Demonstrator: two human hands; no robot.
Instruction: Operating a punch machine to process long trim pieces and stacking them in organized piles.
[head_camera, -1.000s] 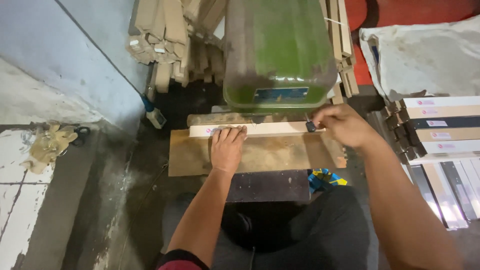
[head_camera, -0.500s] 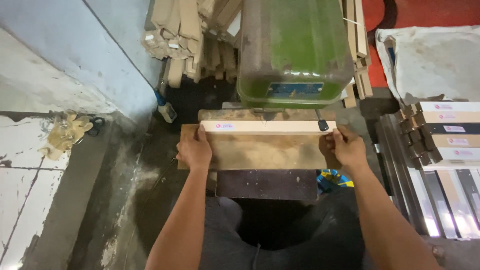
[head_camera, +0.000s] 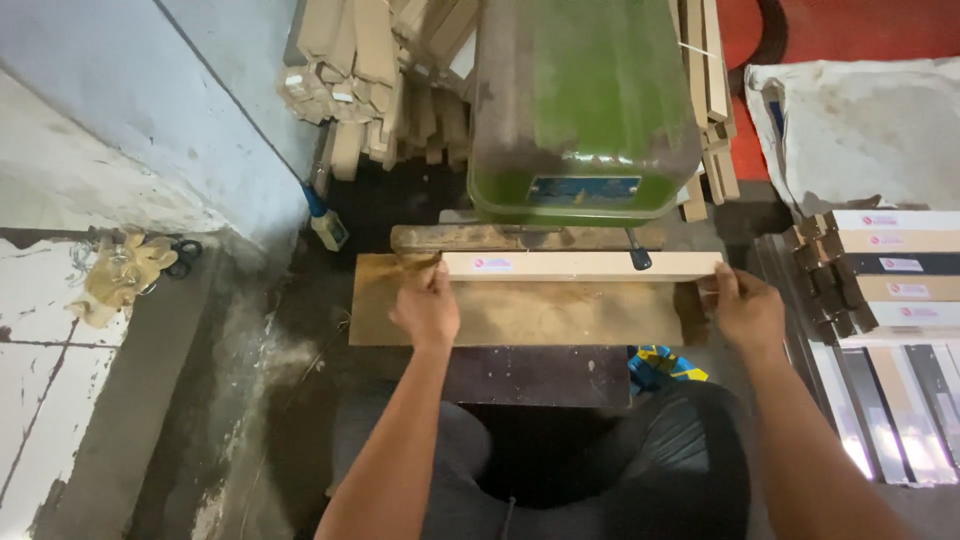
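Two hands are gripping a pale wooden strip at the far edge of the worn board under the green machine.

Left hand (head_camera: 427, 312) and right hand (head_camera: 748, 310) are pinching the wooden strip's (head_camera: 585, 265) ends on the board (head_camera: 520, 315) below the machine (head_camera: 585, 110); compared with half a second ago, both are sitting further right.

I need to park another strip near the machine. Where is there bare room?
Bare board between left hand and right hand, below the wooden strip. Also grey floor at left. Crowded: stacked strips at right, offcuts behind the green machine.
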